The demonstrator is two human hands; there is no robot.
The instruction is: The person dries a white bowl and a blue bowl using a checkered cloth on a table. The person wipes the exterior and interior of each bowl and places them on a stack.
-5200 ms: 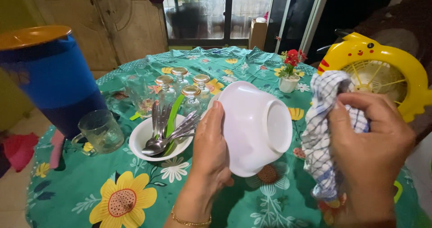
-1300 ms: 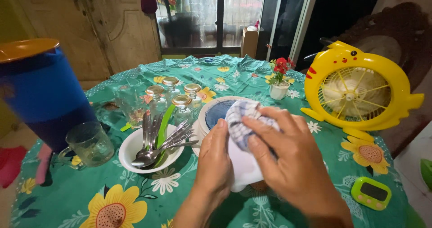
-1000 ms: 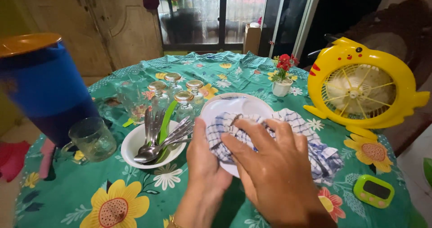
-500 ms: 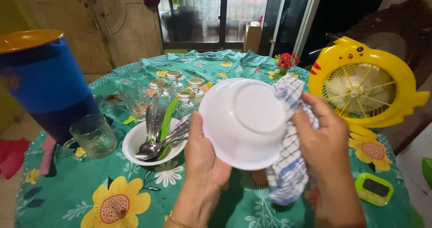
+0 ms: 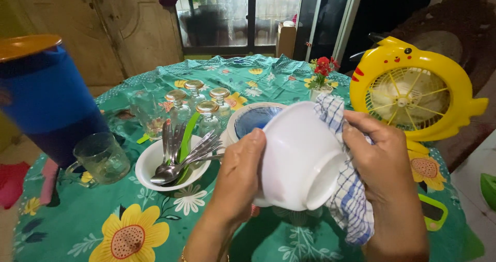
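While left hand (image 5: 238, 176) grips white bowl (image 5: 297, 156) tilted above desk (image 5: 77, 226), right hand (image 5: 380, 161) clamps checked cloth (image 5: 351, 200) against it.

My right hand (image 5: 385, 161) covers part of the checked cloth (image 5: 351, 200), and the white bowl (image 5: 297, 156) hides the stack of plates (image 5: 253, 120) behind it. The blue jug (image 5: 44, 99) is blurred and cut by the left edge. The green timer (image 5: 431, 210) is mostly hidden behind my wrist.
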